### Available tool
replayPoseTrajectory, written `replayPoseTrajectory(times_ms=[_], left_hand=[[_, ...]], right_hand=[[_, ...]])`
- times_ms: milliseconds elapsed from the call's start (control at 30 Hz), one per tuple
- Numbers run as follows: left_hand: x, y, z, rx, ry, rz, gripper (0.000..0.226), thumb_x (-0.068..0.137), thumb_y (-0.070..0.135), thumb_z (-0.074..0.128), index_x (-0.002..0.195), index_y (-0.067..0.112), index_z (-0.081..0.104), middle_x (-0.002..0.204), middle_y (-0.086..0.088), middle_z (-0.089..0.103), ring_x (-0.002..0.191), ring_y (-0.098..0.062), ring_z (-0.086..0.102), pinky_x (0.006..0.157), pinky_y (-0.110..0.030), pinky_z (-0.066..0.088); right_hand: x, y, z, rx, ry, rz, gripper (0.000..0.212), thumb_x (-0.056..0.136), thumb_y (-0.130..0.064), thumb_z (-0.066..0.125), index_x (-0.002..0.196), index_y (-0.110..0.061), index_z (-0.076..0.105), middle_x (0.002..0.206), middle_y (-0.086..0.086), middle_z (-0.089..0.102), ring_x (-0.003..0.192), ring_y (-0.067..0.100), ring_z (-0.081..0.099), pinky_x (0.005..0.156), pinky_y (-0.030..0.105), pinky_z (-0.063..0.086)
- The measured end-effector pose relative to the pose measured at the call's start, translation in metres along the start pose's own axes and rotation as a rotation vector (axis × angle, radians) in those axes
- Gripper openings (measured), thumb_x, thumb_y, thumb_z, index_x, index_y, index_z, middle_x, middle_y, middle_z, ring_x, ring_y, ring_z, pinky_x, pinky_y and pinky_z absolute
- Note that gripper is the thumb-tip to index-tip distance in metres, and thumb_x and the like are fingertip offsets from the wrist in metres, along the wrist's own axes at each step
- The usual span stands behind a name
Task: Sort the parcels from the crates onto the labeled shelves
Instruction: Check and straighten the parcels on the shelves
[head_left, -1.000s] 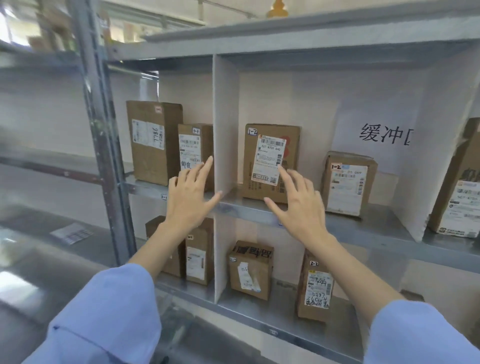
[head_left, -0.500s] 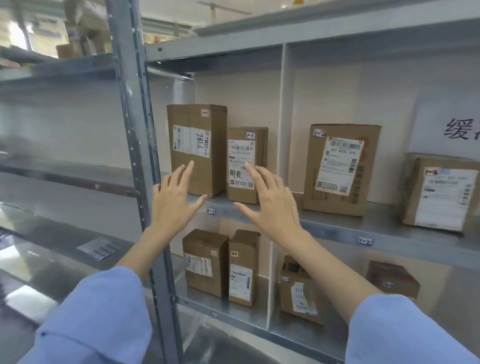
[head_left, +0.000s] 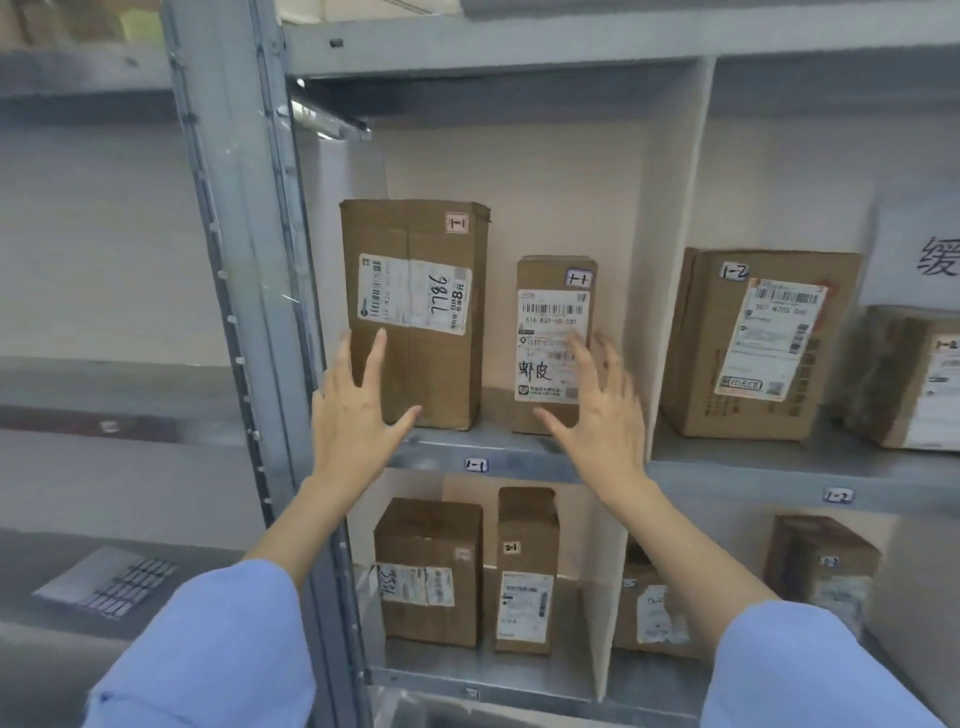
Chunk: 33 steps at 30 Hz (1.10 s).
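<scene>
Bay 1-1 of the shelf (head_left: 475, 464), bounded by a grey upright post (head_left: 249, 260) and a white divider (head_left: 670, 260), holds a tall parcel (head_left: 415, 312) and a narrow parcel (head_left: 553, 332) standing upright and apart, with free room above both. The left hand (head_left: 358, 415) and right hand (head_left: 597, 415) are raised before the shelf edge, fingers spread and grasping nothing; contact with the boxes cannot be told. A 1-2 parcel (head_left: 753, 343) stands in the next bay, another box (head_left: 914, 374) is cut off at the right edge, and the right forearm partly hides a lower box (head_left: 654, 603).
</scene>
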<state>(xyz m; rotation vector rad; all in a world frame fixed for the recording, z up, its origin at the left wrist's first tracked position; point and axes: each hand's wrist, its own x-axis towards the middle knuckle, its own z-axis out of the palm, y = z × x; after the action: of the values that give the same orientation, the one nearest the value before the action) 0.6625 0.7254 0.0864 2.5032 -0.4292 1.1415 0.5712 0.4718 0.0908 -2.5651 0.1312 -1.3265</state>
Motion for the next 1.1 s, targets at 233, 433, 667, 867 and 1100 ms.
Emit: replayPoseTrajectory(times_ms=[233, 433, 667, 867, 1100], left_hand=[[-0.003, 0.002, 0.012, 0.004, -0.004, 0.004, 0.107, 0.077, 0.05, 0.075, 0.157, 0.024, 0.01, 0.161, -0.02, 0.005, 0.139, -0.041, 0.029, 0.104, -0.049, 0.04], [-0.004, 0.002, 0.023, -0.134, -0.04, -0.064, 0.112, 0.075, 0.048, 0.078, 0.156, 0.031, 0.002, 0.162, -0.018, 0.001, 0.138, -0.044, 0.03, 0.101, -0.053, 0.045], [-0.004, 0.003, 0.028, -0.184, -0.01, -0.091, 0.109, 0.075, 0.05, 0.076, 0.155, 0.035, 0.004, 0.16, -0.018, 0.009, 0.137, -0.042, 0.028, 0.101, -0.055, 0.044], [-0.006, 0.005, 0.033, -0.184, 0.004, -0.081, 0.107, 0.075, 0.048, 0.077, 0.155, 0.032, 0.008, 0.16, -0.018, 0.008, 0.137, -0.044, 0.026, 0.106, -0.056, 0.039], [-0.034, 0.002, 0.018, -0.155, 0.044, 0.005, 0.089, 0.086, 0.051, 0.065, 0.156, 0.028, 0.014, 0.16, -0.012, 0.013, 0.141, -0.035, 0.023, 0.108, -0.055, 0.035]], right_hand=[[0.001, 0.004, 0.009, -0.077, -0.007, 0.024, 0.104, 0.077, -0.038, 0.08, 0.156, -0.034, 0.012, 0.152, 0.011, 0.032, 0.128, 0.034, 0.044, 0.095, 0.049, 0.047], [-0.002, 0.005, 0.01, -0.108, -0.008, 0.003, 0.104, 0.077, -0.036, 0.081, 0.155, -0.033, 0.013, 0.147, 0.011, 0.038, 0.122, 0.033, 0.047, 0.091, 0.047, 0.048], [-0.005, 0.008, 0.006, -0.125, -0.004, -0.027, 0.1, 0.076, -0.032, 0.082, 0.154, -0.03, 0.019, 0.144, 0.009, 0.041, 0.118, 0.032, 0.05, 0.09, 0.046, 0.048], [-0.013, 0.01, 0.001, -0.105, 0.028, -0.074, 0.097, 0.077, -0.029, 0.081, 0.154, -0.025, 0.022, 0.142, 0.009, 0.043, 0.115, 0.03, 0.05, 0.087, 0.043, 0.05], [-0.039, 0.002, 0.002, -0.074, 0.013, -0.094, 0.082, 0.087, -0.039, 0.07, 0.154, -0.026, 0.025, 0.144, 0.006, 0.042, 0.122, 0.026, 0.047, 0.083, 0.038, 0.05]])
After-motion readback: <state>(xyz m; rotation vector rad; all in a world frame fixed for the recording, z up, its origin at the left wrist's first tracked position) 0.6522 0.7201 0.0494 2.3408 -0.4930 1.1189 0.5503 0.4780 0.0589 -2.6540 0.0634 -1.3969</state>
